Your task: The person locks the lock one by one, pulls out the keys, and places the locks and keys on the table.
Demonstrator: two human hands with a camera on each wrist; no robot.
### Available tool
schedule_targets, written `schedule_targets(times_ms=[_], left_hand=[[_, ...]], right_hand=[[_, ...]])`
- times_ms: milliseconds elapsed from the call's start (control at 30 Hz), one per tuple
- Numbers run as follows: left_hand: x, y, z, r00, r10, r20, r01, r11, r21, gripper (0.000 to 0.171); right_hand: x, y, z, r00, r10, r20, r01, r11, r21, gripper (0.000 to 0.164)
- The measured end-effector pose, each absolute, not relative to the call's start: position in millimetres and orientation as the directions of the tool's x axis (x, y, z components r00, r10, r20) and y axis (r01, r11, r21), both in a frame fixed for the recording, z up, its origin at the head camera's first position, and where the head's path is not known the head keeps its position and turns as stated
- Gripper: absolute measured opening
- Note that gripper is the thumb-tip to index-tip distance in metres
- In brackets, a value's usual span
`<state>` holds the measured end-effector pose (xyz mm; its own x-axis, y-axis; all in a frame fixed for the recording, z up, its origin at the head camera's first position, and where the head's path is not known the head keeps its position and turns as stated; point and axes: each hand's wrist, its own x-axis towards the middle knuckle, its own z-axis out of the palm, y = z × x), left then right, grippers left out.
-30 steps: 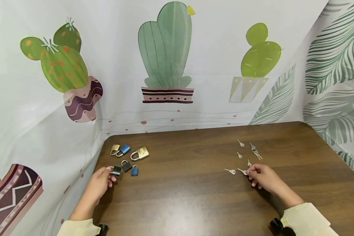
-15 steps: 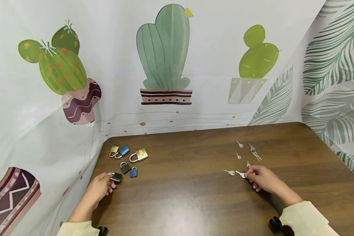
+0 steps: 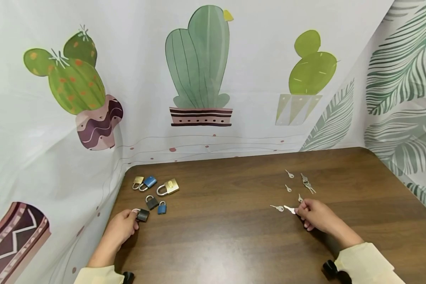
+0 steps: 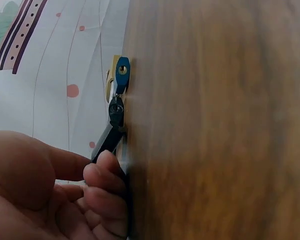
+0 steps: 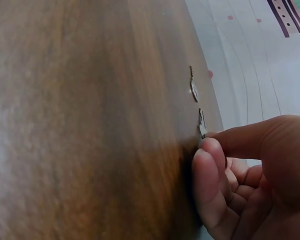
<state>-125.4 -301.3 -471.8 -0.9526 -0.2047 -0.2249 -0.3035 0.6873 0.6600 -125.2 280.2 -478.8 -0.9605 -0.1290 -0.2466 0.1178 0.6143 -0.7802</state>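
Note:
At the table's left, my left hand (image 3: 122, 227) pinches a black padlock (image 3: 142, 215) by its shackle, thumb and fingers on either side. In the left wrist view the black padlock (image 4: 108, 140) is seen edge-on, tilted up from the tabletop. Just beyond it lie a second dark padlock (image 3: 151, 202) and a small blue padlock (image 3: 162, 208). Over on the right, my right hand (image 3: 316, 215) pinches a silver key (image 3: 290, 210) by its head between thumb and index finger. Left of that key lies another key (image 3: 277, 208). The right wrist view shows the pinched key (image 5: 202, 122) close to the wood.
Behind the dark padlocks lie a small brass padlock (image 3: 138, 182), a blue padlock (image 3: 148, 183) and a larger brass padlock (image 3: 168, 187). More loose keys (image 3: 289, 174) and a joined bunch of keys (image 3: 307, 182) lie at the right. A printed cloth hangs behind the wooden table (image 3: 220, 189).
The black padlock in my left hand has shifted slightly right and down, turning a little. My right hand has tilted the key, which now catches more light. The other padlocks and keys stay put.

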Motion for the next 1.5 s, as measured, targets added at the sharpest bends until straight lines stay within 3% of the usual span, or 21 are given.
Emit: schedule_targets(times_ms=[267, 667, 1233, 1400, 1500], left_hand=[[-125, -301, -472, -0.956, -0.171, -0.237, -0.288, 0.684, 0.67, 0.02], [-126, -300, -471, -0.958, -0.169, -0.23, -0.277, 0.746, 0.605, 0.019], [-132, -299, -473, -0.952, -0.182, -0.245, -0.297, 0.733, 0.611, 0.023], [-137, -300, -467, -0.959, -0.207, -0.192, -0.28, 0.784, 0.554, 0.029], [-141, -294, -461, -0.967, -0.217, -0.135, -0.255, 0.793, 0.553, 0.029]], right_hand=[[-125, 281, -480, -0.965, -0.125, -0.231, 0.095, 0.654, -0.75, 0.012], [-126, 279, -481, -0.963, -0.138, -0.231, 0.091, 0.642, -0.761, 0.011], [-126, 277, -487, -0.978, -0.086, -0.188, 0.092, 0.63, -0.771, 0.017], [-126, 274, -487, -0.982, -0.07, -0.174, 0.092, 0.628, -0.773, 0.018], [-127, 269, -484, -0.994, -0.037, -0.099, 0.046, 0.687, -0.725, 0.017]])
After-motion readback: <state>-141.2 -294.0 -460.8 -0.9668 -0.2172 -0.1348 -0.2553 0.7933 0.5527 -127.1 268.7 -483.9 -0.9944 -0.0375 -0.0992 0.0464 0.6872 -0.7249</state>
